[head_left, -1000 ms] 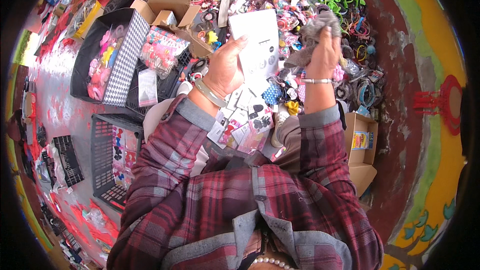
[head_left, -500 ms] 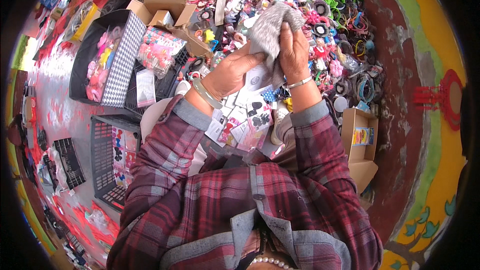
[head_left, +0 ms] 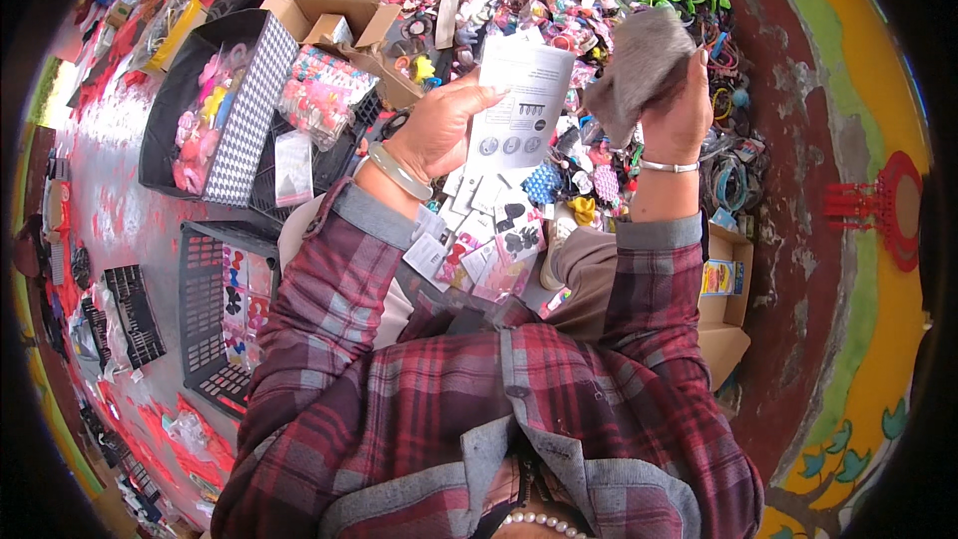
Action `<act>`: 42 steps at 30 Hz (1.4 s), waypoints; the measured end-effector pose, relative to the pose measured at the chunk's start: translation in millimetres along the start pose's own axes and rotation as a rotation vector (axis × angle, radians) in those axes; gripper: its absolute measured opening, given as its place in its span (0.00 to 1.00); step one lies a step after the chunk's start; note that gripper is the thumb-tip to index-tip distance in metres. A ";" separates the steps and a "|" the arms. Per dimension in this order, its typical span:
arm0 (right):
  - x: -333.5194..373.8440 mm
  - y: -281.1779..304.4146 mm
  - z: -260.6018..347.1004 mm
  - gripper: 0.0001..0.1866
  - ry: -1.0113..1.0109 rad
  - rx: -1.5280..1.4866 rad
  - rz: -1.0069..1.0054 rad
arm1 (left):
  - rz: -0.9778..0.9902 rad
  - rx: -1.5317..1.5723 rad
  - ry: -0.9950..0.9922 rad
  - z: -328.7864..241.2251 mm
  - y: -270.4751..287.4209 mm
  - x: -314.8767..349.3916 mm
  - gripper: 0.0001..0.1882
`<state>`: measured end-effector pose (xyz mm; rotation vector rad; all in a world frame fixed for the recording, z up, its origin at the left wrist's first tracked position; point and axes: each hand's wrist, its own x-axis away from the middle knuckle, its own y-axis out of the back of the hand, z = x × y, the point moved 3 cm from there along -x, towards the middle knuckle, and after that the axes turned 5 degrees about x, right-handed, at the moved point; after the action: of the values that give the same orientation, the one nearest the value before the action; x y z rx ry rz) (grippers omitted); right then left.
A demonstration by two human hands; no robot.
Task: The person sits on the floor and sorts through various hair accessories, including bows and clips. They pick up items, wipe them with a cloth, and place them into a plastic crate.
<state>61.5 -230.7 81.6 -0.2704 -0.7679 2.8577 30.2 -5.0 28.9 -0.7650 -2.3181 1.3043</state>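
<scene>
Between the thumb and fingers of my left hand (head_left: 442, 128) is a white printed card (head_left: 521, 105) with dark drawings on it. My right hand (head_left: 681, 118) grips a grey furry cloth (head_left: 639, 65), held up over the heap at the right, apart from the card. Below the card, between my legs, lie several white cards (head_left: 469, 230) and packets, some with bows on them. A yellow trinket (head_left: 582, 209) and a blue dotted piece (head_left: 542, 184) are close by.
Hair ornaments (head_left: 604, 175) spread in a heap ahead. At left stand a houndstooth box (head_left: 249, 110), an opened cardboard box (head_left: 344, 25) and a black plastic crate (head_left: 205, 339). A cardboard box (head_left: 726, 334) is at right, beside a painted wall (head_left: 838, 140).
My hands have moved apart. The grey cloth has gone to the right with my right hand, off the white card, which stays in my left hand and now shows its printed face.
</scene>
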 end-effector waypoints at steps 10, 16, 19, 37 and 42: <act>30.3 -47.4 -35.7 0.12 0.576 1.279 0.609 | 0.066 -0.317 0.086 24.0 12.3 -5.8 0.21; 32.5 -44.6 -33.2 0.14 0.898 1.234 0.445 | 0.065 -0.145 0.117 21.2 0.2 -0.9 0.21; 30.4 -35.5 -29.4 0.14 0.842 1.244 0.369 | 0.055 -0.075 0.105 16.5 -7.2 1.5 0.21; 6.0 20.9 -23.0 0.18 -0.322 -0.125 0.054 | -0.076 -0.192 -0.363 -29.1 6.2 5.9 0.19; 14.3 9.7 -48.3 0.19 -0.470 -0.243 0.293 | -0.011 -0.916 -0.575 -9.7 -14.8 8.5 0.19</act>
<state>57.1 -213.0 33.7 0.3006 -1.2568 3.1422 24.9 0.4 47.0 -0.6524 -3.4234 0.3985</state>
